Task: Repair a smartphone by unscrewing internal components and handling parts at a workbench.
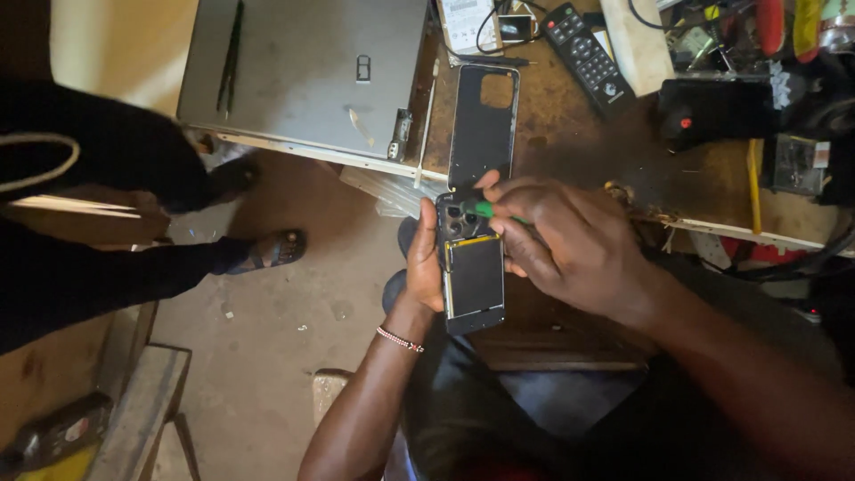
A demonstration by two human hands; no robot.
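Smartphone [472, 272] with its back cover off sits upright in my left hand [424, 267], over my lap just below the workbench edge, its dark battery and camera cluster facing up at me. My left fingers wrap around its left side, gripping it. My right hand [570, 245] is curled, pinching a green-handled screwdriver [488, 211] whose end meets the phone near the camera cluster. A beaded bracelet [399, 339] circles my left wrist. On the wooden workbench [570, 134] just above lies the black back cover [483, 125], flat, beside a closed grey laptop [303, 71]. A black remote control [588, 58] rests farther back.
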